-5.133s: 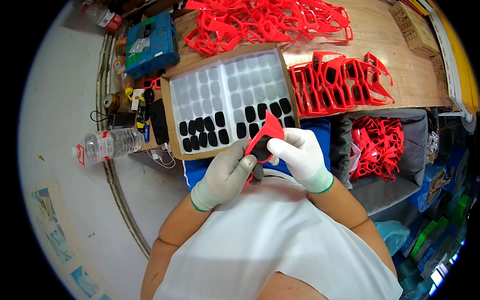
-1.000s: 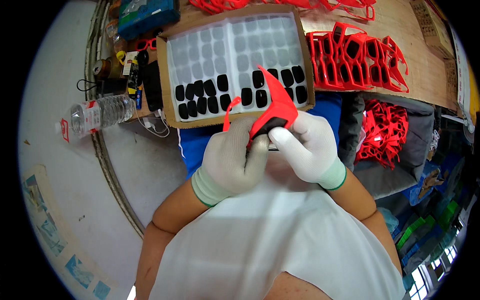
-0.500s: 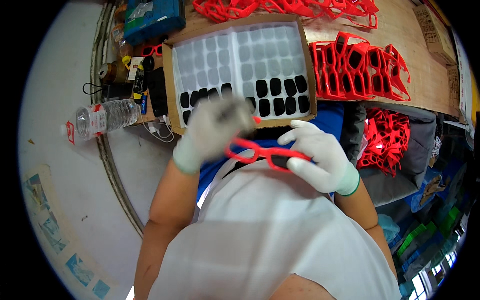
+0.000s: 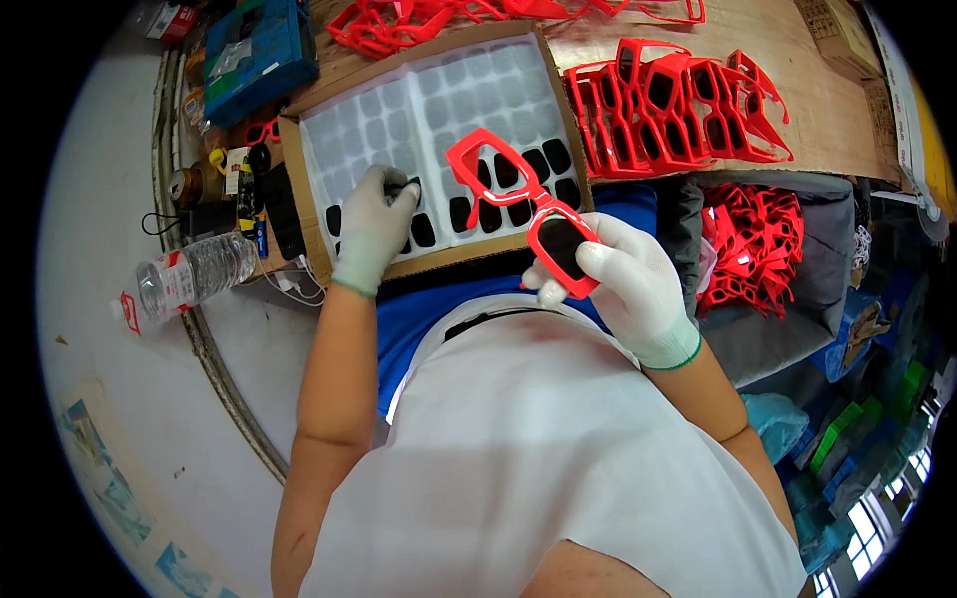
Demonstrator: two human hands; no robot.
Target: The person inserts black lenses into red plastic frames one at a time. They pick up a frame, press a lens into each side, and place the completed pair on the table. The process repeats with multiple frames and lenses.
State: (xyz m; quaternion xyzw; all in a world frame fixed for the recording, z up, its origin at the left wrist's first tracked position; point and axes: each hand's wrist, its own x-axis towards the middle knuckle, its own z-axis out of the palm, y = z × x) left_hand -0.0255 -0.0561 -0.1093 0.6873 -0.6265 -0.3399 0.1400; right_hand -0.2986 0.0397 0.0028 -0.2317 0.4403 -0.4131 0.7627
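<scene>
My right hand (image 4: 646, 289), in a white knit glove, is closed around one end of a red eyeglass frame (image 4: 543, 199). A dark lens (image 4: 560, 245) fills the rim next to my thumb. The frame's other rim is open and stands tilted up over the box. My left hand (image 4: 379, 224), in a glove with greyed fingertips, reaches into the cardboard box (image 4: 459, 254). Its thumb and fingers pinch a dark lens (image 4: 415, 186) there; the fingers partly cover it. Several dark lenses lie in rows on the white sheet in the box.
Red eyeglass frames with dark lenses (image 4: 678, 115) stand in a row right of the box. More red frames (image 4: 429, 22) lie behind it. A grey-lined bin (image 4: 797, 334) holds red frames at the right. A clear bottle (image 4: 199, 274) and a blue case (image 4: 261, 60) are at the left.
My left hand has moved from beside the red frame up and left to the lenses in the box. My right hand has tilted the frame, raising its free end. The view has shifted slightly.
</scene>
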